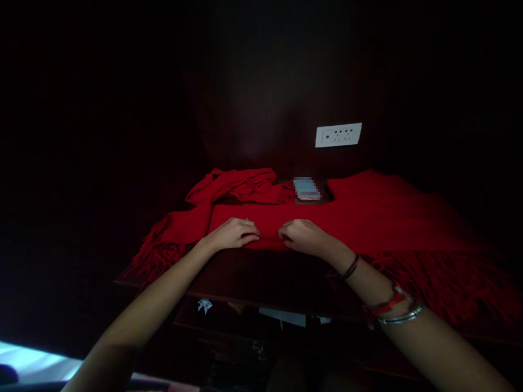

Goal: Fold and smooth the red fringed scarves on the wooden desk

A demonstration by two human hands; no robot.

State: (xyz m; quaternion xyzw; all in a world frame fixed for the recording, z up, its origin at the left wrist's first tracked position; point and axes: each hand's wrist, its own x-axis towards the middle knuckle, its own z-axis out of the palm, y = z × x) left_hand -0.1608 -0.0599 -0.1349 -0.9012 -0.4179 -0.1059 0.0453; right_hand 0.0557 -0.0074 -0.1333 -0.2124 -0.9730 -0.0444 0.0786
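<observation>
Red scarf (267, 219) | on dark tabletop (261, 275) | wall socket (338, 135) behind | dimly lit

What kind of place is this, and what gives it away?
Probably a home or dorm desk nook, though it's too dark to be sure: a white wall socket, a dark wooden desktop and a phone-like device on it.
</observation>
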